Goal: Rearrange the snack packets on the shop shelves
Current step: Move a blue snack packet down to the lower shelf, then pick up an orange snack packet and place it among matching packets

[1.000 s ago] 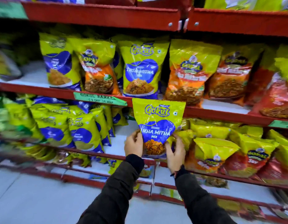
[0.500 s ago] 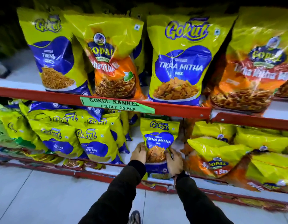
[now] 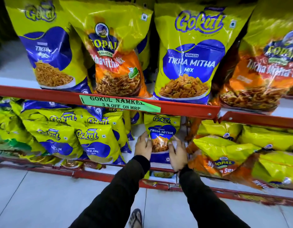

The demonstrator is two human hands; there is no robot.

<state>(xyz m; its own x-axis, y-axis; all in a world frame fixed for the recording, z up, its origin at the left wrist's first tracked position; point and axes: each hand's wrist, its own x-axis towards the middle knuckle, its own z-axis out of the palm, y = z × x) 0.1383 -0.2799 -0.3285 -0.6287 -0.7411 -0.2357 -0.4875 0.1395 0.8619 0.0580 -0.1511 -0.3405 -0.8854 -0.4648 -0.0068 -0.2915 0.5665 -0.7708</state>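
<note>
sandalled foot (image 3: 135,218) on pale tiled floor (image 3: 35,198), nearest camera. two dark sleeves reach forward. left hand (image 3: 143,146) and right hand (image 3: 177,153) clamped on opposite sides of small tikha mitha packet (image 3: 162,129), fingers curled round edges. packet upright on lower shelf (image 3: 109,176), between nylon sev packets (image 3: 94,142) on left and gopal packets (image 3: 224,155) on right. above: green offer label (image 3: 120,104) on red upper shelf rail (image 3: 35,92) (last letters cut off). large tikha mitha bag (image 3: 190,53) standing behind it.
</note>
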